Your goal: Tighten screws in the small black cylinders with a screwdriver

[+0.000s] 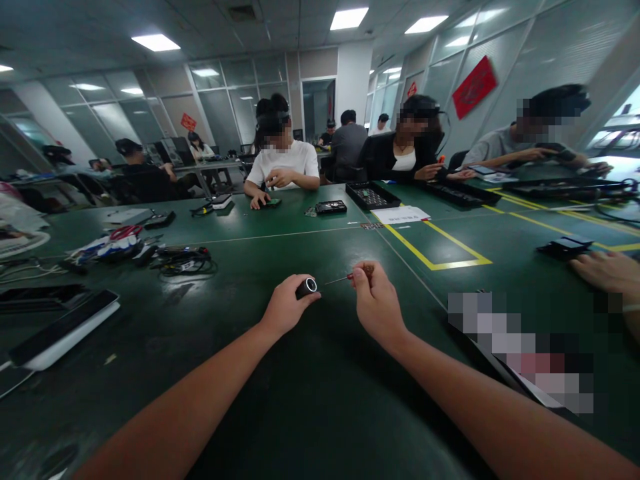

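Observation:
My left hand [287,305] is wrapped round a short black cylinder [306,287] with a pale ring at its end; its exact kind I cannot make out. The ringed end faces right, toward my other hand. In my right hand [376,300] is a screwdriver [340,279], its handle reddish and mostly covered by my fingers. The thin metal shaft points left at the cylinder, and a small gap shows between its tip and the ring. Both hands are above the green table [280,400].
Tangled cables [185,261] and a black-and-white box [65,330] lie to the left. Across the table are a black tray [373,197], a dark device [331,207] and a white paper [401,215]. A co-worker's hand [607,270] rests at the right. Several people sit opposite.

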`<state>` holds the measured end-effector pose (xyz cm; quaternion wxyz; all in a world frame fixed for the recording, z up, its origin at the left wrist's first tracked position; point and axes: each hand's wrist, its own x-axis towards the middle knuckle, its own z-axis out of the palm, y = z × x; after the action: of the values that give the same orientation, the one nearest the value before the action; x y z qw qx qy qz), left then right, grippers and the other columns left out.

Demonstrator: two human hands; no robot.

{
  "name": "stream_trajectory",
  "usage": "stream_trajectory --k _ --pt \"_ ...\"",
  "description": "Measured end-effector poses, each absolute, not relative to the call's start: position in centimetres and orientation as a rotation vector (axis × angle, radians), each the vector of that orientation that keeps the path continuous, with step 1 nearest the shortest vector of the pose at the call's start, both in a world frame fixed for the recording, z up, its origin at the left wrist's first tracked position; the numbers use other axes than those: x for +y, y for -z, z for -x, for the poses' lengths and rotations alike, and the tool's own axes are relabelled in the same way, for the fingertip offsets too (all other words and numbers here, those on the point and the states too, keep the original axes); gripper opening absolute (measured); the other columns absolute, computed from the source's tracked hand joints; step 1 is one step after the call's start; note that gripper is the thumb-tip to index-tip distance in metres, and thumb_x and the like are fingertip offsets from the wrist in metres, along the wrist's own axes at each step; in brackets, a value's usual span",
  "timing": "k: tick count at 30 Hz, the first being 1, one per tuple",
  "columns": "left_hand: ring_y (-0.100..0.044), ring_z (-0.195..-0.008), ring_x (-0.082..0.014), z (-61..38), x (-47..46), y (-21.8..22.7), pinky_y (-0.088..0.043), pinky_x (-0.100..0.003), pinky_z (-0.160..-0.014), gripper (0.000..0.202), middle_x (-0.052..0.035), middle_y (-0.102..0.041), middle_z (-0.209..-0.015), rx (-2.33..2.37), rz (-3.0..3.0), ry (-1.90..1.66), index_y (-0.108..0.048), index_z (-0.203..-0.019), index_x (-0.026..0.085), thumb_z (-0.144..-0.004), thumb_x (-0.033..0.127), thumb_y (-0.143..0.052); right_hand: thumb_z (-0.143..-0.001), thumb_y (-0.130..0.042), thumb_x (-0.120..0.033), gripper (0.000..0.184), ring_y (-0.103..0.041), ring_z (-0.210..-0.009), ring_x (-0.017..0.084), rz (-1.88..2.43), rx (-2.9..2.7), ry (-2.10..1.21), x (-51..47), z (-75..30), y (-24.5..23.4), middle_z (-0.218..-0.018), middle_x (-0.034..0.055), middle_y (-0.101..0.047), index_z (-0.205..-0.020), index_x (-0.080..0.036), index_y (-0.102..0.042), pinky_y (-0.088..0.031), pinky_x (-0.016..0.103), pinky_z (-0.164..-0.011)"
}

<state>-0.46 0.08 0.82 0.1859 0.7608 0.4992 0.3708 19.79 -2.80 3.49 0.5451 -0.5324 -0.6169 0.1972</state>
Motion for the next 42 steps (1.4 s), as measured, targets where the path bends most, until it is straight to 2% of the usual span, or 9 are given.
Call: stream_trajectory --k 3,7,11,16,23,26,30,38,42 --pt "-0.063 -0.105 -0.0239 0.6 0.0 -1.3 -0.048 -0.038 -0.095 0.028 -0.0060 -0.068 -0.111 1.408 -2.049 -1.181 -0.064 -0.111 0.021 -0.086 0.031 -0.072 -0.100 -0.042 -0.038 0.020 -0.063 -0.077 0.021 1.248 -1.453 -0.474 -2.9 -19.8 -3.6 -0.085 0.0044 -0.065 -0.098 -0.023 -0.054 -0.045 0.035 -0.072" --pt "-0.064 -0.101 -0.0213 0.7 0.3 -1.9 -0.049 -0.038 -0.092 0.033 -0.0056 -0.067 -0.110 1.392 -1.863 -1.234 -0.055 -0.124 0.023 -0.093 0.031 -0.060 -0.100 -0.042 -0.038 0.019 -0.063 -0.078 0.021 1.216 -1.448 -0.477 -3.1 -19.7 -3.8 -0.086 0.0041 -0.065 -0.099 -0.023 -0.054 -0.046 0.034 -0.072" --pt "-0.064 -0.082 -0.0189 0.6 0.9 -2.8 -0.051 -0.032 -0.075 0.020 -0.0032 -0.066 -0.094 1.459 -1.808 -1.149 -0.058 -0.107 0.021 -0.089 0.029 -0.059 -0.100 -0.042 -0.038 0.019 -0.063 -0.078 0.021 1.204 -1.447 -0.466 -3.3 -19.7 -4.0 -0.084 0.0036 -0.065 -0.098 -0.023 -0.054 -0.046 0.034 -0.072" --pt "-0.063 -0.078 -0.0203 0.0 1.4 -4.0 -0.047 -0.031 -0.069 0.015 -0.0021 -0.067 -0.085 1.580 -2.075 -0.887 -0.064 -0.087 0.021 -0.083 0.034 -0.070 -0.100 -0.042 -0.038 0.019 -0.063 -0.079 0.021 1.186 -1.460 -0.484 -3.3 -19.8 -4.0 -0.087 0.0037 -0.066 -0.099 -0.024 -0.054 -0.046 0.034 -0.072" --pt "-0.066 -0.084 -0.0241 -1.2 3.2 -3.4 -0.046 -0.031 -0.069 0.018 -0.0053 -0.072 -0.092 1.622 -2.265 -0.401 -0.070 -0.098 0.023 -0.084 0.033 -0.071 -0.100 -0.042 -0.036 0.018 -0.062 -0.078 0.020 1.166 -1.478 -0.481 -3.4 -19.7 -4.1 -0.086 0.0036 -0.066 -0.099 -0.023 -0.054 -0.045 0.033 -0.071" --pt "-0.066 -0.083 -0.0245 -1.5 3.8 -3.1 -0.045 -0.030 -0.066 0.018 -0.0058 -0.072 -0.091 1.635 -2.263 -0.305 -0.071 -0.092 0.023 -0.080 0.036 -0.074 -0.100 -0.042 -0.037 0.019 -0.062 -0.077 0.021 1.174 -1.474 -0.495 -3.4 -19.7 -4.1 -0.085 0.0033 -0.065 -0.099 -0.023 -0.055 -0.044 0.033 -0.069" --pt "-0.065 -0.076 -0.0236 -1.3 3.6 -3.0 -0.043 -0.030 -0.064 0.013 -0.0056 -0.070 -0.083 1.641 -2.260 -0.319 -0.068 -0.083 0.021 -0.082 0.034 -0.071 -0.100 -0.042 -0.037 0.018 -0.062 -0.077 0.021 1.171 -1.485 -0.515 -3.3 -19.8 -4.0 -0.084 0.0027 -0.064 -0.099 -0.023 -0.054 -0.044 0.033 -0.070" --pt "-0.063 -0.078 -0.0218 2.6 3.4 -2.8 -0.043 -0.030 -0.065 0.018 -0.0074 -0.068 -0.090 1.715 -2.121 -0.522 -0.065 -0.095 0.019 -0.081 0.030 -0.061 -0.101 -0.042 -0.036 0.018 -0.062 -0.079 0.020 1.143 -1.494 -0.525 -3.2 -19.7 -3.7 -0.086 0.0025 -0.064 -0.100 -0.023 -0.054 -0.044 0.032 -0.072" --pt "-0.053 -0.057 -0.0154 6.4 2.7 -3.5 -0.037 -0.027 -0.053 0.025 -0.0039 -0.062 -0.075 1.628 -1.691 -0.726 -0.066 -0.095 0.016 -0.081 0.032 -0.054 -0.101 -0.042 -0.035 0.018 -0.062 -0.079 0.020 1.145 -1.499 -0.526 -3.0 -19.8 -3.6 -0.085 0.0027 -0.064 -0.099 -0.022 -0.054 -0.044 0.033 -0.072"
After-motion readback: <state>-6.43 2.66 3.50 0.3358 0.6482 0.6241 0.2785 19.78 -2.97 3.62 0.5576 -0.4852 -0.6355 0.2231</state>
